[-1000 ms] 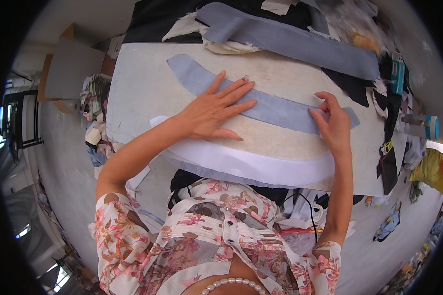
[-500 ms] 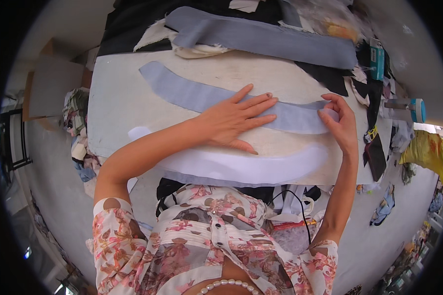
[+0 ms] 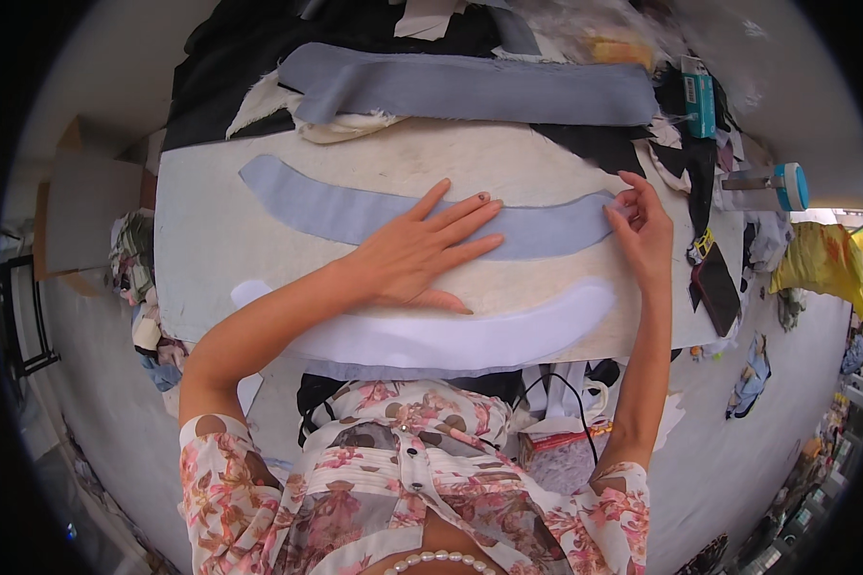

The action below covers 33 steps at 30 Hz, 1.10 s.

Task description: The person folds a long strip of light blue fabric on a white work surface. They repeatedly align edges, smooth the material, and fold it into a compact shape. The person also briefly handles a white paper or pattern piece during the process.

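Across the middle of the frame, a light-blue fabric strip lies on the pale tabletop, its long axis running left to right in a sagging curve, the left end pointing to the upper left and the right end tilting slightly up. The left hand rests flat with fingers spread, hiding part of its middle. At its right end, the thumb and forefinger of the right hand seem clamped on the strip, though they cover its tip. Below, the left forearm partly hides a white curved piece; only a sliver of greyish cloth shows beneath.
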### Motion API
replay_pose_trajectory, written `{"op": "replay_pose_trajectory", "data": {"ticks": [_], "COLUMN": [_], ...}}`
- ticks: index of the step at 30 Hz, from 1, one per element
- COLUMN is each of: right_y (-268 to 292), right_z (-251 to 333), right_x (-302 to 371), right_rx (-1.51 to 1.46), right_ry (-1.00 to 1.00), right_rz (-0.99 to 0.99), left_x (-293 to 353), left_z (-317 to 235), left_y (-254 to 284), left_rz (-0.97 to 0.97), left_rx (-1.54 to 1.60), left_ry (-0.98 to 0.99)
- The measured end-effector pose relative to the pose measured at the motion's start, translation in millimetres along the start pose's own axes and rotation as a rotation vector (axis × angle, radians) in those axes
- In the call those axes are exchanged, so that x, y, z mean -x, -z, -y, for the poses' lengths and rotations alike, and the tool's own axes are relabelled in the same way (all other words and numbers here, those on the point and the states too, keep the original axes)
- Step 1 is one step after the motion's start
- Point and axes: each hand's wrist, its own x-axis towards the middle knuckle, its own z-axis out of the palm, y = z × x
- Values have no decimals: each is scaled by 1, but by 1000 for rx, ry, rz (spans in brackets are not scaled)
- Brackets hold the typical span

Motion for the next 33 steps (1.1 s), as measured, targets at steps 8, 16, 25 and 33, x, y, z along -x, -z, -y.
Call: {"op": "replay_pose_trajectory", "data": {"ticks": [8, 16, 25, 33], "right_y": [-2, 2, 6, 23], "right_z": [-7, -10, 6, 19], "right_x": [-1, -4, -8, 0], "right_rx": [24, 25, 76, -88], "right_ry": [-13, -30, -87, -22], "right_rz": [0, 9, 70, -101], "left_x": [0, -1, -3, -4], "left_z": [-2, -8, -9, -10], "left_y": [-4, 1, -3, -4], "left_rz": [5, 10, 8, -7], "left_rx": [-8, -29, -13, -13], "left_ry": [11, 16, 7, 0]}}
